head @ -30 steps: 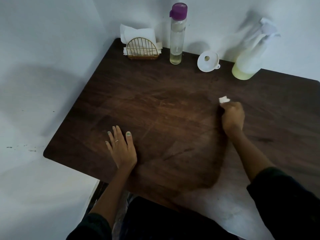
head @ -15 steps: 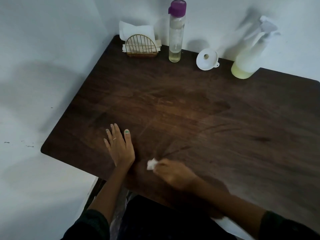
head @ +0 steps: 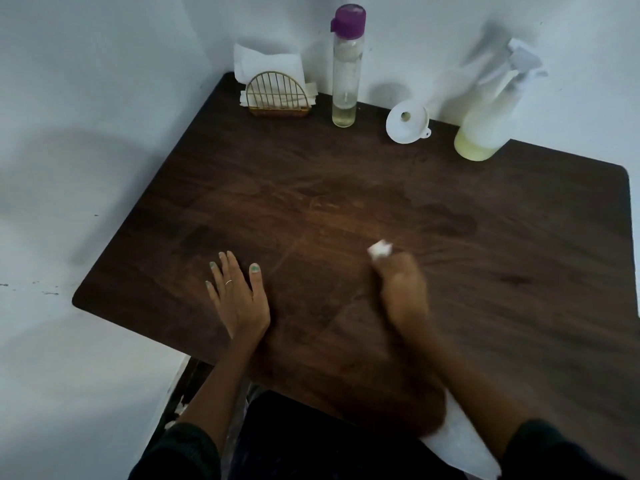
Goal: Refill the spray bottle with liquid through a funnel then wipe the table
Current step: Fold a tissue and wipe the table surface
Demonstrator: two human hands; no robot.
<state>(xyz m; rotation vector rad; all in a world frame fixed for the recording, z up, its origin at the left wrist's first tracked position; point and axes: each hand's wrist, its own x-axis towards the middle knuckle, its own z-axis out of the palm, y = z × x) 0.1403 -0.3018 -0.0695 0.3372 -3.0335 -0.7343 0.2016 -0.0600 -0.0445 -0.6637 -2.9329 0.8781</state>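
Observation:
My right hand is blurred with motion on the middle of the dark wooden table; it grips a small white tissue wad that sticks out past the fingers and touches the wood. Flat on the table near its front left edge rests my left hand, fingers straight. The white spray bottle with yellowish liquid in its bottom stands at the back right, by the wall. Left of it lies the white funnel. A tall clear bottle with a purple cap stands further left.
A gold wire napkin holder with white napkins stands at the back left corner. White walls close the table's back and left sides. The table's right edge lies at the frame's right side.
My right hand swept the tissue from the middle right down to the front edge beside my left hand, then back up toward the middle. My left hand stayed put.

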